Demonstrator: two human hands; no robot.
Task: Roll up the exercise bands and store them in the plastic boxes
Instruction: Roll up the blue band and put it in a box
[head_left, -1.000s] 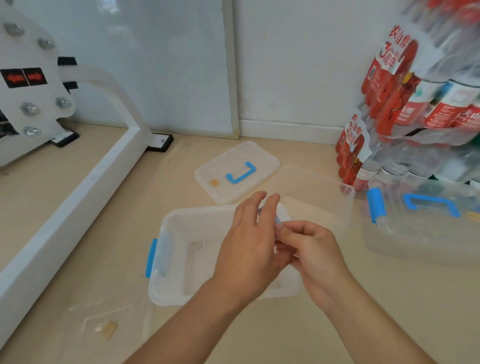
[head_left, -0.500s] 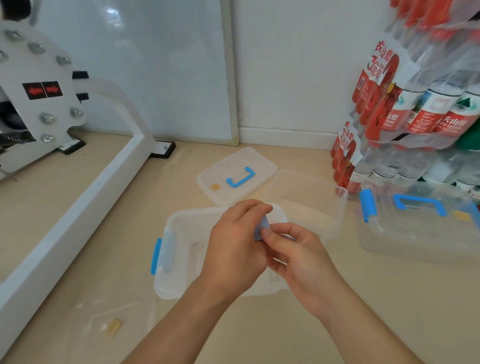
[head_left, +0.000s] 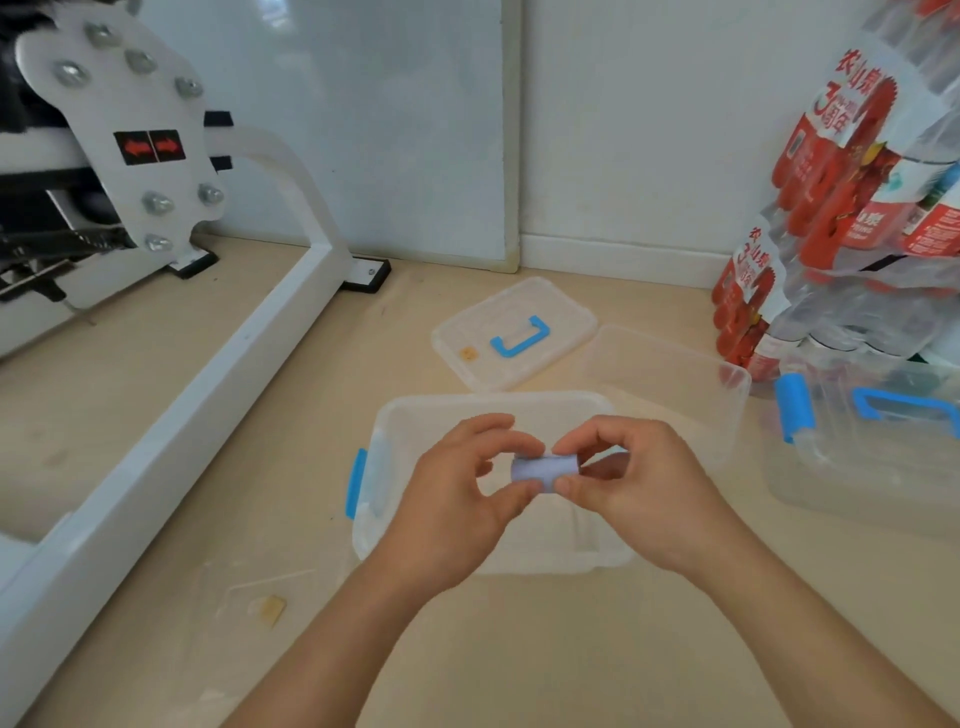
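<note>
A small pale lilac exercise band (head_left: 544, 467), rolled into a tight cylinder, is held level between both hands. My left hand (head_left: 457, 499) pinches its left end and my right hand (head_left: 639, 488) pinches its right end. The roll hovers over an open clear plastic box (head_left: 410, 415) with a blue clip on its left side. The box's inside is partly hidden by my hands.
A clear lid with a blue handle (head_left: 514, 332) lies on the floor behind the box. A second clear tub (head_left: 670, 364) and a lidded box with blue handle (head_left: 872, 441) stand at right, below shrink-wrapped water bottles (head_left: 857, 208). A white machine frame (head_left: 171, 395) runs along the left.
My hands have turned and spread slightly, so the rolled band now shows fully between the fingertips. The view has dropped a little.
</note>
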